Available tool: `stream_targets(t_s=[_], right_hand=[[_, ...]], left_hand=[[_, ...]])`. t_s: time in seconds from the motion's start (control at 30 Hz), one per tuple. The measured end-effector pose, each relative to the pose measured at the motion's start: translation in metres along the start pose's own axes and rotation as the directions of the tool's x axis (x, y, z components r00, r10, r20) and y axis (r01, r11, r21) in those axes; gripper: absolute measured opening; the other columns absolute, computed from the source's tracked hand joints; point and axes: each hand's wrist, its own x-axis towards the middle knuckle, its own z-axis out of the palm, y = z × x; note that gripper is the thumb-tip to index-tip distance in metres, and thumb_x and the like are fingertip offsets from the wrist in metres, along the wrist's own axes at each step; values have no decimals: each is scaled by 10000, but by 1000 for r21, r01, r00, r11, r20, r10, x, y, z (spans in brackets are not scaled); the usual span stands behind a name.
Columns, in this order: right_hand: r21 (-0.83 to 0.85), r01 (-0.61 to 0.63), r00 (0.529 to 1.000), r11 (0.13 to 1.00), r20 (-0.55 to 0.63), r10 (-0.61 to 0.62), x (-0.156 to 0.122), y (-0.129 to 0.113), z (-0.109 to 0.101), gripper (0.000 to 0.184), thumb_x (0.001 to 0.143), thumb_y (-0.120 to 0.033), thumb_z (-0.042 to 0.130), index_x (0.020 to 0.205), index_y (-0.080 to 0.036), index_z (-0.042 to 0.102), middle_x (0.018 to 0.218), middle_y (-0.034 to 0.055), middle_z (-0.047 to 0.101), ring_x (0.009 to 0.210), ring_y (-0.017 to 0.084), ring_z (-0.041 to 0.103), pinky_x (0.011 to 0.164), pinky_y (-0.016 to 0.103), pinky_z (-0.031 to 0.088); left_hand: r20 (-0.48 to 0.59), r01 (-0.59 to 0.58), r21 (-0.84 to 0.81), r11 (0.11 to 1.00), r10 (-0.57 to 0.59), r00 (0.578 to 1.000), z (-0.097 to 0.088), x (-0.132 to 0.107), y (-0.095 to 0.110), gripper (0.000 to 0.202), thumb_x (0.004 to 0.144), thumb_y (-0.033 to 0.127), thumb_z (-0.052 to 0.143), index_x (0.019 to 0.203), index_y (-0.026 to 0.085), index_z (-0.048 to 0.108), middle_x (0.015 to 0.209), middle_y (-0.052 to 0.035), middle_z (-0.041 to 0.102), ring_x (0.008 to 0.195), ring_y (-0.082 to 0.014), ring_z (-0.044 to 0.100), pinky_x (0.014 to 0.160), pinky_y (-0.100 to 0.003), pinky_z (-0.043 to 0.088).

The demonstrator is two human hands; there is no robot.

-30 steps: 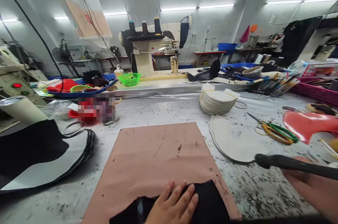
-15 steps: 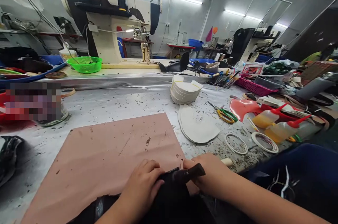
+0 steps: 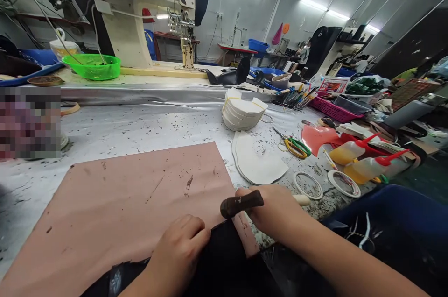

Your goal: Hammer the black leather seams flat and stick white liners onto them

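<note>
Hammer (image 3: pixel 242 203) is grasped in the right hand's (image 3: pixel 271 208) grip, its pale handle end poking out behind and its dark head at the upper edge of the black piece (image 3: pixel 222 264), though contact cannot be made out. That piece lies over the near part of the pinkish board (image 3: pixel 140 194) on the table (image 3: pixel 147 124); the left hand (image 3: pixel 182 243) rests on it, fingers bent, and whether its grip pinches the material I cannot tell.

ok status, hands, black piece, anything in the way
Right hand grips hammer. Hammer at far edge of black piece, contact unclear. Left hand on piece, close by, possibly in the way.
</note>
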Motion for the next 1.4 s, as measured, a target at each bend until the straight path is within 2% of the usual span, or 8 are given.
stream_targets(t_s=[0.13,0.43,0.57,0.7,0.9,0.97,1.13,1.4], right_hand=[[-15,78,997,997,27,-78,4,0,0,115,792,-158,527,775,-228,616,672,0,675,596,176,614,469,281,184],[34,61,996,998,59,-63,13,-4,-3,142,794,-146,511,789,-220,631,692,6,678,621,170,612,475,268,197],[47,67,987,997,142,-73,12,-5,-3,147,793,-144,507,797,-212,637,713,15,686,622,169,607,465,271,196],[40,67,994,997,82,-70,11,-7,-1,147,795,-154,500,784,-218,631,687,11,684,606,169,603,468,280,185],[46,96,988,994,113,-101,11,-12,7,118,795,-188,506,784,-197,622,688,34,685,617,190,618,446,286,179],[40,80,992,996,99,-83,10,-12,8,98,779,-194,522,784,-197,619,666,34,677,602,197,616,445,289,174],[53,17,999,998,49,-20,7,-13,6,125,783,-158,510,783,-215,621,676,20,674,606,182,609,466,285,188],[57,70,997,996,29,-72,8,-18,7,105,793,-178,519,806,-216,616,683,17,673,598,179,601,472,282,183]], left_hand=[[16,-40,2,999,40,999,-2,2,2,297,883,48,325,767,169,570,670,-22,552,580,-143,488,498,-248,390],[43,-40,-24,999,41,998,-4,1,1,295,886,40,313,837,159,578,695,-34,563,598,-145,496,503,-252,418],[52,-43,-46,998,45,998,-2,4,0,285,890,41,317,838,152,573,697,-36,563,602,-147,495,512,-256,422],[68,-37,-42,998,40,997,-4,4,-1,279,889,49,328,813,164,570,687,-27,565,622,-154,501,543,-264,428],[133,151,-81,985,-140,981,-15,2,-6,186,877,141,431,794,207,584,769,-12,612,715,-169,550,623,-278,464],[145,114,-112,987,-98,985,-17,0,-5,227,882,103,398,808,204,586,753,-6,619,703,-160,555,613,-266,462],[23,-69,20,997,69,997,-15,-5,0,260,922,102,349,862,146,598,729,-38,618,681,-170,560,609,-286,470],[12,-92,44,995,91,996,-15,-6,0,257,929,113,344,871,130,594,719,-50,605,679,-175,555,594,-280,476]])
